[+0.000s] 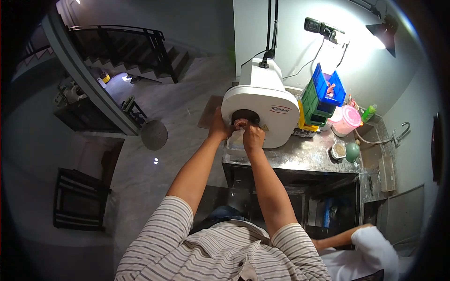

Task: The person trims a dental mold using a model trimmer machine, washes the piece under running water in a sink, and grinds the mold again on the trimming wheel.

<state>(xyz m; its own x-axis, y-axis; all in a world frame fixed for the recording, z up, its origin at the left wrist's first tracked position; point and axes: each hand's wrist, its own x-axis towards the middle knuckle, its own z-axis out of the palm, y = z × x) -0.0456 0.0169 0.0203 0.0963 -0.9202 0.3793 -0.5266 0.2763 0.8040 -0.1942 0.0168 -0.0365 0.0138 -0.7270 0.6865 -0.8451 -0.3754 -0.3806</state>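
Observation:
A white machine [276,126] with a round dark opening stands on the worktop. Both hands are at that opening. My left hand [219,125] is at its left edge, fingers bent toward a small pinkish piece [240,123]. From the right, my right hand [253,137] reaches to the same piece with curled fingers. The fingertips partly hide the piece, and which hand grips it is hard to make out. A clear tray [236,141] sits just below the opening, under my hands.
Stacked blue and green bins [310,104] stand right of the machine. Farther right are a pink tub [348,121], a green bowl [352,152], a green bottle [369,113] and a sink with a faucet [402,136]. Another person's white sleeve [375,246] shows at bottom right.

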